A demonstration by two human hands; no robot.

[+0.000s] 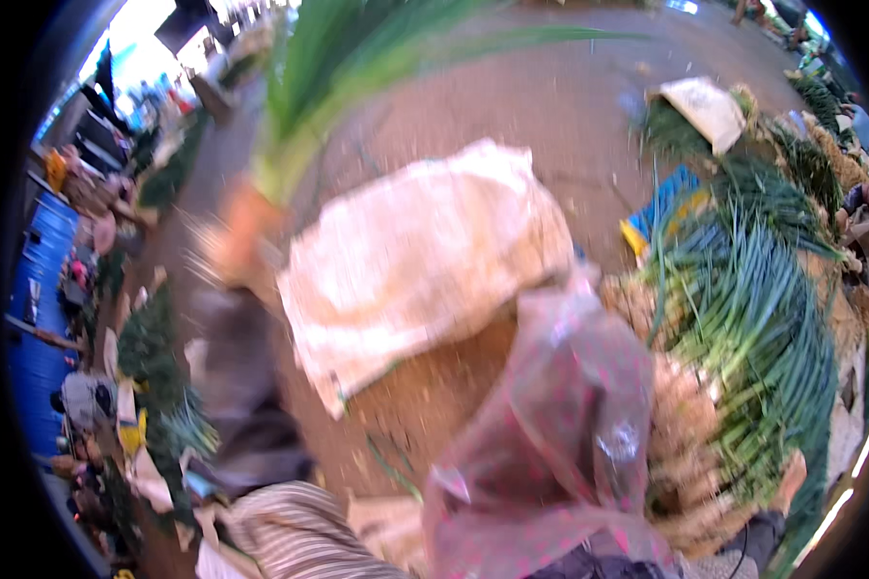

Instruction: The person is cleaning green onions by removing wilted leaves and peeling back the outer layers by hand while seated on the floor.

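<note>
Spring onions (pixel 352 82) fan upward from the blurred left hand (pixel 246 236), which grips their pale base just left of a whitish sack (pixel 425 241); rightward come pink-dotted plastic (pixel 550 434), a large onion pile (pixel 743 318) and, beside it, the right hand (pixel 792 476), its grip unclear.

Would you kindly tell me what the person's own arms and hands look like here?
The left hand, blurred, seems bare. Its forearm wears a dark sleeve, with striped cloth in light and brown tones nearer the body. The right hand, also bare, has a dark cuff with greyish cloth behind it. Blur hides any finer markings.
</note>
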